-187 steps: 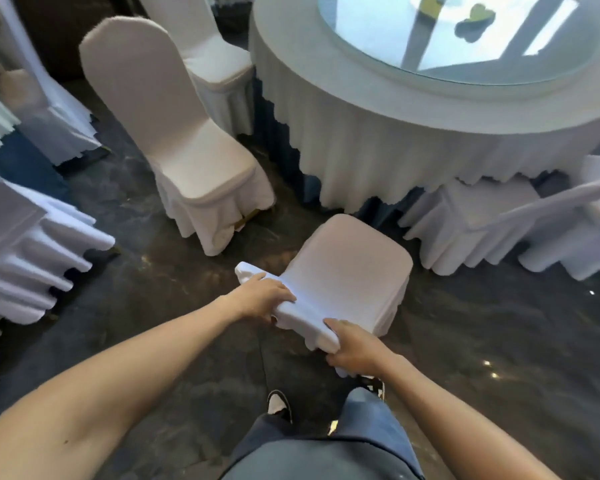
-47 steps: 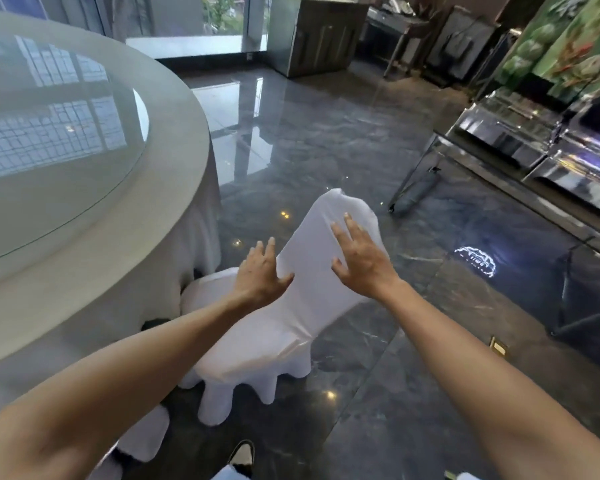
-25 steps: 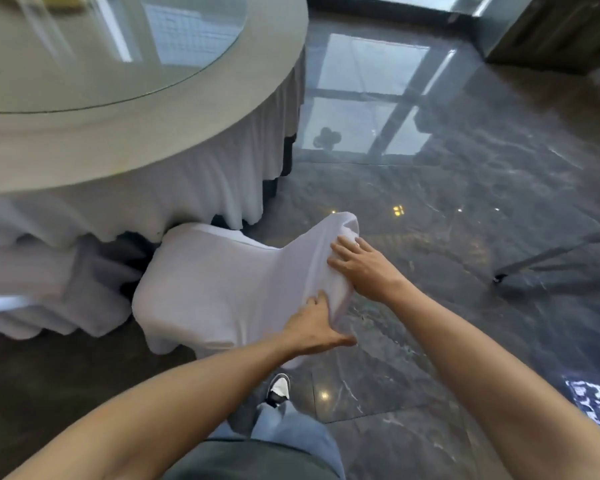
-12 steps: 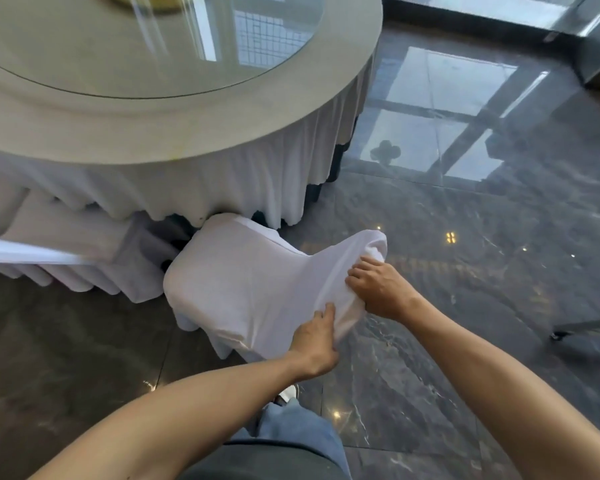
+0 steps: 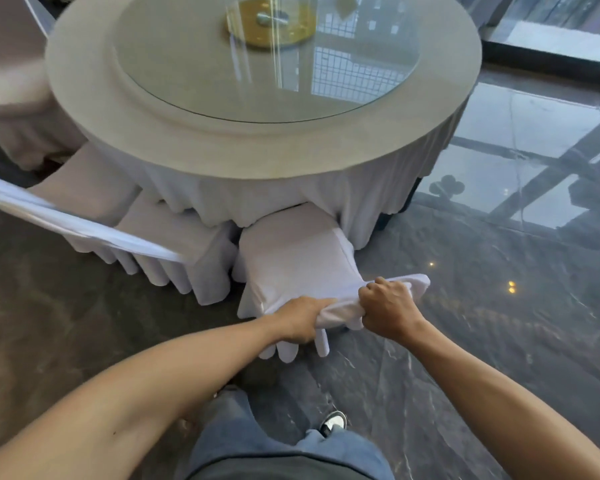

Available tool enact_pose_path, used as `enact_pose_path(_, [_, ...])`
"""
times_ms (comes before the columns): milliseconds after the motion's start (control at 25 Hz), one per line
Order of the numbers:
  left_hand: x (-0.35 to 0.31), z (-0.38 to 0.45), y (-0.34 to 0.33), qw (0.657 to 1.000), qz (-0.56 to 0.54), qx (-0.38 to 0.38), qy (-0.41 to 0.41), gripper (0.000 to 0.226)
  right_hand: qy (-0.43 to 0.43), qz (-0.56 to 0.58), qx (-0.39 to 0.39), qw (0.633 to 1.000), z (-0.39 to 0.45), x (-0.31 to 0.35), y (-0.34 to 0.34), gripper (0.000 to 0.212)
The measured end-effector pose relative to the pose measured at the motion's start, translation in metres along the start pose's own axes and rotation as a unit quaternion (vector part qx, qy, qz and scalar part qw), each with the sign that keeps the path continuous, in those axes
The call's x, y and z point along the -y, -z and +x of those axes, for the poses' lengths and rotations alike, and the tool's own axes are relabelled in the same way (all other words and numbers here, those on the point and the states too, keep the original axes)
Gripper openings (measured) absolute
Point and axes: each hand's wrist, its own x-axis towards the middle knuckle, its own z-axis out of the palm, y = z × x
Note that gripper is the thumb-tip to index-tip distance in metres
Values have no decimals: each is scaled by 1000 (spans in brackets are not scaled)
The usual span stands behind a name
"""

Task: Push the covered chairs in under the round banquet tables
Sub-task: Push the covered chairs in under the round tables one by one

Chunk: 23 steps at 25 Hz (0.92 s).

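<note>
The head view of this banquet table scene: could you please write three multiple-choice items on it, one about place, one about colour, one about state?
1. Where is the front of the seat of the held chair?
A. Tucked under the tablecloth
B. Out in the open floor
C. On the tabletop

2. What colour is the disc at the centre of the glass turntable?
A. Red
B. Gold
C. Blue

3. How do the left hand and right hand meet the chair's backrest?
A. Both grip it
B. Only the left touches it
C. Neither touches it

Answers:
1 A, the cloth's hem drapes over the seat's front.
2 B, it shines yellow-gold.
3 A, both hands' fingers curl round the covered top edge.
</note>
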Motion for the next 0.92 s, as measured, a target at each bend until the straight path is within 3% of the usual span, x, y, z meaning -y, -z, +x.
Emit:
enact_pose_path(400, [175,-23,149,995,85,-21,-39,41,-79,7,1,997,154,146,35,21])
enact_pose_path(680, [236,-24,160,985,135,-23,-101,68,-136,29,34,990,181,199,23,27])
enact_pose_path(920, [266,-30,167,984,147,-30,-92,67,-161,18,32,986,196,231,20,30])
